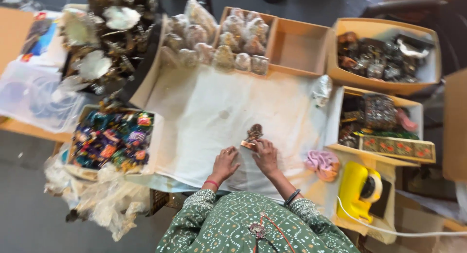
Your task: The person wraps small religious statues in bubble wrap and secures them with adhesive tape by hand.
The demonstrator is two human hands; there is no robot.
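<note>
A small bronze-coloured figurine (254, 134) stands on a white cloth (219, 112) in front of me. My right hand (265, 155) touches its base with the fingertips and appears to hold it. My left hand (225, 163) rests flat on the cloth just left of the figurine, fingers spread, holding nothing. I wear a red bangle on the left wrist and dark bangles on the right.
Wrapped figurines (228, 39) fill open cardboard boxes at the back, beside an empty box (299, 49). A box of colourful trinkets (112, 139) sits left. Boxes of dark ornaments (384, 56) stand right. A yellow tape dispenser (360, 190) and a pink cloth (322, 163) lie near right.
</note>
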